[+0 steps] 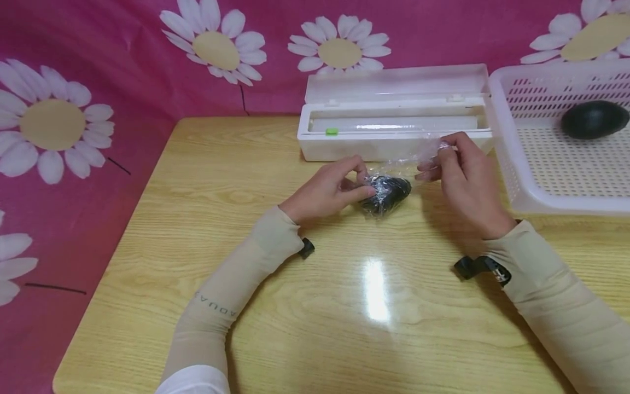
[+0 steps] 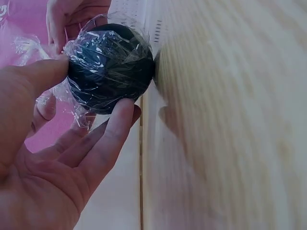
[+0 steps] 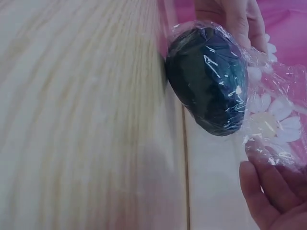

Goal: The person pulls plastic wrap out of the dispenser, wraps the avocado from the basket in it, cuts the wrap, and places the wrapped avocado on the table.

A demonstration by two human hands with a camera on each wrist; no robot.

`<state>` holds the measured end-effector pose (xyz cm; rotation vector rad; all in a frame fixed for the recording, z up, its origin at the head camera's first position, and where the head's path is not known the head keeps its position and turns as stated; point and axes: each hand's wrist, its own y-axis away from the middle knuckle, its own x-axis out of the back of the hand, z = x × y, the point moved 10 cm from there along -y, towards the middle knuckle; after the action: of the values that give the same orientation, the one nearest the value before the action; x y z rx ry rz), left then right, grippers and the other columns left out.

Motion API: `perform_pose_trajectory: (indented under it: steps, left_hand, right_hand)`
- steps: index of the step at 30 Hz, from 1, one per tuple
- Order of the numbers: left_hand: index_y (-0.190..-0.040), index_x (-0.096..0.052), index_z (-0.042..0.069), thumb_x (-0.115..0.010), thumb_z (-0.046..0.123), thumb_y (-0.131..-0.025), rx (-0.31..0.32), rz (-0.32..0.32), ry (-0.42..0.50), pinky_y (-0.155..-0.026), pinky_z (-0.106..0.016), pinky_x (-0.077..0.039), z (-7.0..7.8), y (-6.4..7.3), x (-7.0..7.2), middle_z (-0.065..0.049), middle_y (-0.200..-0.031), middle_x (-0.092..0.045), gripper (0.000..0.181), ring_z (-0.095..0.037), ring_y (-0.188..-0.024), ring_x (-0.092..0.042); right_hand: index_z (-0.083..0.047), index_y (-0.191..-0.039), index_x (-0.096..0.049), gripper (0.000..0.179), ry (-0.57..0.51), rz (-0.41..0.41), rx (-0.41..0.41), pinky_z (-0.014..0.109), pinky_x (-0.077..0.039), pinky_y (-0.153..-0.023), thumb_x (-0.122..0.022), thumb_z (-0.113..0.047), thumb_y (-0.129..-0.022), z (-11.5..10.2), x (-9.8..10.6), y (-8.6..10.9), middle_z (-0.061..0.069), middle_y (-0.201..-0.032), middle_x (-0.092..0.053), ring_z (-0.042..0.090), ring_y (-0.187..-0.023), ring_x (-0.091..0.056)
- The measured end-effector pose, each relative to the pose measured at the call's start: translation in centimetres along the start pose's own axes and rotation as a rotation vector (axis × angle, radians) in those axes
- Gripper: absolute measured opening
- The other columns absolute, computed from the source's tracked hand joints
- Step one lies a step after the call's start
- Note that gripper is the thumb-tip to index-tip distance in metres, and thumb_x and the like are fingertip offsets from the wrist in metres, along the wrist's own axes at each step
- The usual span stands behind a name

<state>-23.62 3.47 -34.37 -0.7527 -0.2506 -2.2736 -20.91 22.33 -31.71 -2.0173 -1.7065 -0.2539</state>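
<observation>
A smooth, dark, avocado-like oval [image 1: 394,191] rests on the table, wrapped in clear cling film. My left hand [image 1: 332,186] grips its left end through the film, thumb on one side and fingers on the other, as the left wrist view shows. With my right hand [image 1: 467,180] I pinch the loose end of the cling film [image 1: 410,164], which stretches up and right from the oval. In the right wrist view the film [image 3: 280,110] spreads from the oval [image 3: 208,81] toward the right fingers, which are apart from the oval itself.
Behind my hands stands a white film dispenser box [image 1: 394,148], its lid raised, a roll [image 1: 418,123] inside and a green slider [image 1: 332,131] on its edge. At right a white slotted basket [image 1: 566,205] holds another dark oval [image 1: 595,120]. A pink flowered cloth [image 1: 275,33] hangs behind the wooden table [image 1: 305,328].
</observation>
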Motion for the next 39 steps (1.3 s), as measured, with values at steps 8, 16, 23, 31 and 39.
perform_pose_trajectory:
  steps: [8,16,23,31,39]
  left_hand:
    - [-0.089,-0.048,0.014,-0.057,0.032,-0.097,-0.002,0.013,-0.073,-0.09,-0.02,-0.054,-0.3,-0.5,0.3,0.0,-0.098,-0.055,0.022,-0.01,-0.109,-0.062]
    - [-0.098,-0.052,0.015,-0.054,0.035,-0.099,0.006,0.023,-0.177,-0.088,-0.022,-0.053,0.1,-0.9,0.5,0.0,-0.104,-0.057,0.019,-0.01,-0.103,-0.057]
    - [-0.115,-0.042,0.017,-0.054,0.033,-0.099,0.024,0.038,-0.167,-0.071,-0.022,-0.05,0.3,-0.9,0.7,-0.001,-0.107,-0.06,0.026,-0.009,-0.084,-0.058]
    - [-0.132,-0.053,0.031,-0.051,0.034,-0.1,-0.09,0.074,-0.313,-0.107,-0.028,-0.045,1.8,-0.6,0.7,0.005,-0.145,-0.046,0.032,-0.009,-0.131,-0.046]
    - [-0.096,-0.061,0.015,-0.065,0.018,-0.093,-0.277,0.205,-0.391,-0.106,-0.031,-0.04,4.0,-0.1,1.7,-0.002,-0.117,-0.056,0.006,-0.02,-0.119,-0.047]
  right_hand:
    - [-0.006,-0.109,-0.06,0.026,0.119,0.025,0.211,0.01,-0.048,-0.06,-0.041,-0.023,-0.104,-1.7,0.4,0.8,-0.004,-0.075,-0.067,-0.004,-0.063,-0.061]
    - [-0.012,-0.112,-0.064,0.019,0.469,-0.139,0.489,0.025,-0.044,-0.058,-0.052,-0.017,-0.098,-4.2,-1.6,2.8,0.0,-0.078,-0.071,0.004,-0.062,-0.057]
    - [-0.021,-0.13,-0.061,0.034,0.642,-0.369,0.489,0.04,-0.053,-0.061,-0.059,-0.021,-0.096,-3.9,-3.3,4.3,0.009,-0.103,-0.075,0.015,-0.064,-0.06]
    - [-0.026,-0.125,-0.066,0.031,0.688,-0.485,0.518,0.044,-0.057,-0.076,-0.06,-0.024,-0.095,-3.6,-4.4,5.0,0.007,-0.113,-0.071,0.021,-0.087,-0.069]
    - [-0.023,-0.1,-0.074,0.014,0.565,-0.452,0.718,0.038,-0.05,-0.087,-0.069,-0.02,-0.088,-5.0,-5.2,5.2,0.007,-0.117,-0.055,0.02,-0.108,-0.052]
